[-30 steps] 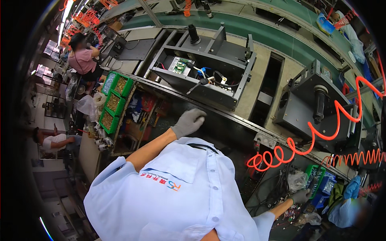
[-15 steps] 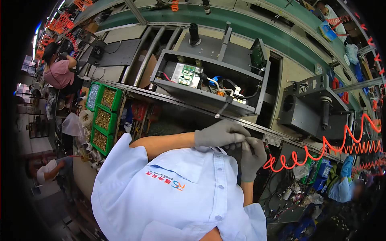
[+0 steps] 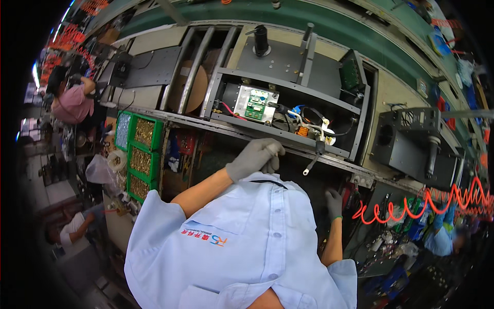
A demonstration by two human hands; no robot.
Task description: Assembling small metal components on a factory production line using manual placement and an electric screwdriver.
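Note:
My left hand (image 3: 256,158), in a grey glove, hovers in front of my chest, just short of the bench edge. Its fingers are curled together, and anything inside them is too hidden to make out. Low on the right, beside the dark space under the bench, is my gloved right hand (image 3: 334,204); its fingers are partly hidden and their grip is unclear. Ahead stands an open dark metal chassis (image 3: 288,135) with a green circuit board (image 3: 255,104), wires and an orange coil (image 3: 301,132). A black cable with a metal lug (image 3: 306,171) hangs over its front edge.
Green bins (image 3: 140,160) of small brass and silvery parts sit left. A second dark chassis (image 3: 411,141) stands right, above a red coiled hose (image 3: 391,213). Metal rollers (image 3: 198,72) lie between bench sections. A person in pink (image 3: 74,103) works far left.
My hands, together before, have parted: the left moved left and up, the right dropped away to the right. The view has shifted a little, so the chassis appears farther right and lower.

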